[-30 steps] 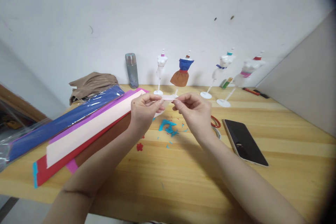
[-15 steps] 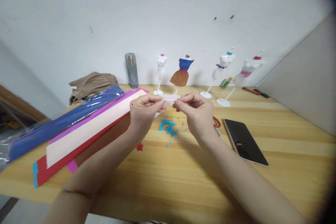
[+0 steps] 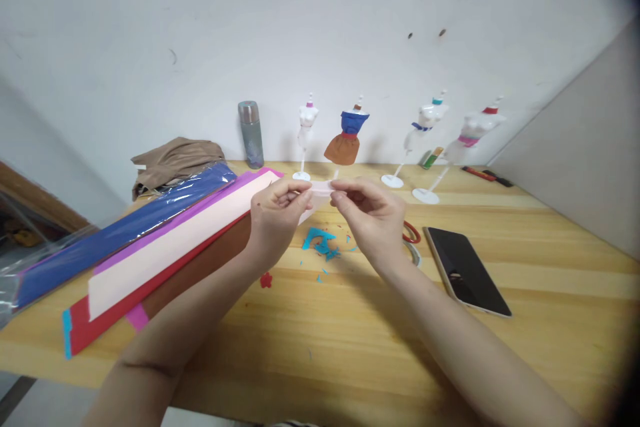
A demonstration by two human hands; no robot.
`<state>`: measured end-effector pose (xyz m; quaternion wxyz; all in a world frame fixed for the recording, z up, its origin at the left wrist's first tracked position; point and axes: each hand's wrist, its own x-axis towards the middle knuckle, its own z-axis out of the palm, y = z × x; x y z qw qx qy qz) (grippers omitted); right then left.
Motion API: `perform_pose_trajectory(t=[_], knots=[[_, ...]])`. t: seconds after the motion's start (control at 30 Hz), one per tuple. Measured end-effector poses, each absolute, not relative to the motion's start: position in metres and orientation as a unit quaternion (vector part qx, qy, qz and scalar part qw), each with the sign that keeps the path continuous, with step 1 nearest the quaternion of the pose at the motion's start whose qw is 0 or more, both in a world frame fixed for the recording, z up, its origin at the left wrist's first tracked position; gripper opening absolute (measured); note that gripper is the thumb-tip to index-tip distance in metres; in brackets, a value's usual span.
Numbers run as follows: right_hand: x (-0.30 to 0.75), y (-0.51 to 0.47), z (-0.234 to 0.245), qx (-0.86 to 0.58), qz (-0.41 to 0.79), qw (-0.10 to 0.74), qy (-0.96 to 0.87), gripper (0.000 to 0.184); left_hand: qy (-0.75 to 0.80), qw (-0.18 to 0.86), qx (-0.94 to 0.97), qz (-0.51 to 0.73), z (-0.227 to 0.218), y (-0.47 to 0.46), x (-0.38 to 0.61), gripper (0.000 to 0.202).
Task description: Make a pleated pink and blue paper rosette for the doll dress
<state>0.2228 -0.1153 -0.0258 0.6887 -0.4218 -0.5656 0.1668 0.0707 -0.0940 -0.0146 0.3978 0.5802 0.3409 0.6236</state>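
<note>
- While my left hand [image 3: 277, 213] pinches one end of a pale strip [image 3: 321, 187] between thumb and forefinger, my right hand [image 3: 373, 217] pinches the other end, both grips closed tight on it.
- The strip spans the narrow gap between my fingertips, held above the wooden table [image 3: 310, 347].
- Below, a red flower-shaped cutout [image 3: 266, 279] lies nearer me than the blue scraps [image 3: 320, 240].
- To my right rests a dark-screened phone [image 3: 467, 270]; layered coloured sheets [image 3: 175, 240] slant away on my left.
- Farther back stand four white dress forms [image 3: 483, 124], one wearing a brown skirt [image 3: 343, 150].
- Near the wall [image 3: 200, 27] stands a grey flask [image 3: 251, 137].
</note>
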Motion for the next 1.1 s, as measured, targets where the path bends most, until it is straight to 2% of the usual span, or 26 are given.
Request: perform_pose_trajectory(t=[0.3,0.57,0.7,0.9,1.1], knots=[[0.226,-0.113,-0.030,-0.433,0.124,0.667,-0.593,0.014,0.344,0.281,0.654,0.612,-0.019,-0.089,0.065,0.018],[0.226,-0.113,-0.029,-0.435,0.091,0.656,-0.610,0.008,0.357,0.215,0.679,0.605,-0.023,-0.088,0.064,0.013],[0.226,-0.111,-0.032,-0.447,0.100,0.657,-0.598,0.007,0.360,0.236,0.665,0.610,-0.024,-0.088,0.065,0.008],[0.227,-0.111,-0.032,-0.457,0.150,0.643,-0.596,0.009,0.345,0.362,0.603,0.621,-0.022,-0.085,0.071,0.009],[0.225,-0.110,-0.028,-0.454,0.235,0.652,-0.560,0.013,0.333,0.379,0.588,0.632,-0.020,-0.088,0.072,0.006]])
